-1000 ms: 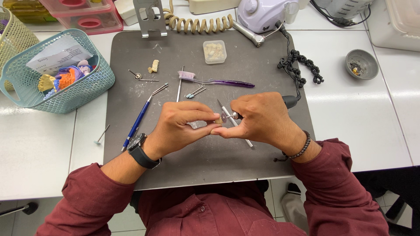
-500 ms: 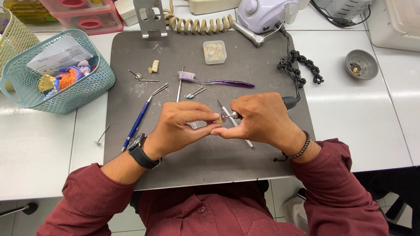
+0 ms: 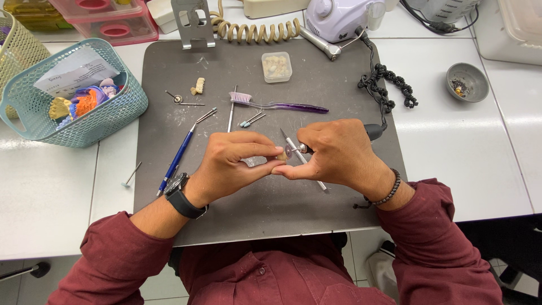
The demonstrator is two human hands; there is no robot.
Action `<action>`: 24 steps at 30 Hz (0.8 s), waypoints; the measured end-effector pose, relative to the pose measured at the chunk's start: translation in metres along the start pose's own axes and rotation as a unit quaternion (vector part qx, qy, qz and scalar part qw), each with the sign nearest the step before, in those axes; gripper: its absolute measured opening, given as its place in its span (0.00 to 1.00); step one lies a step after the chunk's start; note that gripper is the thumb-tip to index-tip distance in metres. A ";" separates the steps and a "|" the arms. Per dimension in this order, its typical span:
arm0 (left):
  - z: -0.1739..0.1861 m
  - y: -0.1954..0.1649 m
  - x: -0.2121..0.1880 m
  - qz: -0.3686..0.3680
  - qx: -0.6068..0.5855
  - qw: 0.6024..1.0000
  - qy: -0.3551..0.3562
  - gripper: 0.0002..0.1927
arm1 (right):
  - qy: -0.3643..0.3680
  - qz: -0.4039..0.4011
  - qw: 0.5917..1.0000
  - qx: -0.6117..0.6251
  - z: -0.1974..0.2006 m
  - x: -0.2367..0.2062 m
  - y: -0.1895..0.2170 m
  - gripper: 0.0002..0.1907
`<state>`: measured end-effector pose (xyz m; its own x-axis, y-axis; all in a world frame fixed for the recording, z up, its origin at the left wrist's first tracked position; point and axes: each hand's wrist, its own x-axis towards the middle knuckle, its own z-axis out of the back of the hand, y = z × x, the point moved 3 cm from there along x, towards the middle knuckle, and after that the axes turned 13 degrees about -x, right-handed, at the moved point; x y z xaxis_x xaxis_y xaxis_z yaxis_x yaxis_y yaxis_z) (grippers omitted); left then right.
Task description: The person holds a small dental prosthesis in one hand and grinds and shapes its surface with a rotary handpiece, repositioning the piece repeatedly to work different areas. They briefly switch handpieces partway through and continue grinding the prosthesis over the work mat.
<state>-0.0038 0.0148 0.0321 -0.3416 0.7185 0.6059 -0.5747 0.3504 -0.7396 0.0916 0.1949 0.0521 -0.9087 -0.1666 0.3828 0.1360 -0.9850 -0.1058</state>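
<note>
Pinched between thumb and fingertips, the small tooth-coloured piece [image 3: 280,155] sits in the closed grip of the left hand [image 3: 234,164], over the middle of the grey mat [image 3: 254,203] on the desk [image 3: 45,192]. Compared with the pictures of a second ago, nothing has really moved: both hands are in the same place and the same pose. I judge from this that the fine work on the piece simply goes on, with no new step started.

Far to the left stands a teal basket [image 3: 73,127] with coloured dental models, and near it, on the mat, lies a blue-handled tool [image 3: 180,152]. Farther away in the middle lie a purple toothbrush [image 3: 282,103] and a small clear box [image 3: 276,66].

To the right, the right hand [image 3: 339,155] is closed around a rotary handpiece [image 3: 372,131]; its small disc [image 3: 288,151] is touching or just beside the piece, I cannot tell which. Far right there is a small grey bowl [image 3: 466,81].
</note>
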 end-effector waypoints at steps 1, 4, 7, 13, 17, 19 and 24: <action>0.000 0.000 0.000 0.001 -0.001 1.000 0.001 0.11 | 0.001 0.000 1.000 0.001 0.000 0.000 0.000 0.38; 0.001 0.000 0.000 -0.004 -0.002 1.000 0.004 0.11 | 0.019 -0.004 1.000 0.001 -0.002 0.000 0.000 0.38; 0.001 0.000 0.000 -0.002 -0.001 1.000 0.003 0.11 | 0.006 0.000 1.000 -0.004 -0.001 -0.001 0.000 0.38; 0.001 -0.001 -0.001 -0.009 -0.005 1.000 -0.003 0.11 | -0.011 0.002 1.000 0.005 0.002 -0.001 0.000 0.38; 0.001 0.000 -0.001 -0.013 -0.013 1.000 0.001 0.12 | -0.012 0.001 1.000 0.001 0.003 -0.001 0.001 0.38; 0.001 0.000 -0.001 -0.010 -0.011 1.000 0.004 0.12 | -0.007 0.000 1.000 0.001 0.002 0.000 0.001 0.38; 0.001 0.000 -0.001 -0.009 -0.014 1.000 0.003 0.12 | -0.003 -0.004 1.000 0.001 0.002 0.000 0.001 0.38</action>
<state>-0.0043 0.0139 0.0317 -0.3279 0.7153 0.6171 -0.5593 0.3795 -0.7370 0.0923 0.1941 0.0538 -0.9069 -0.1599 0.3898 0.1303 -0.9863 -0.1015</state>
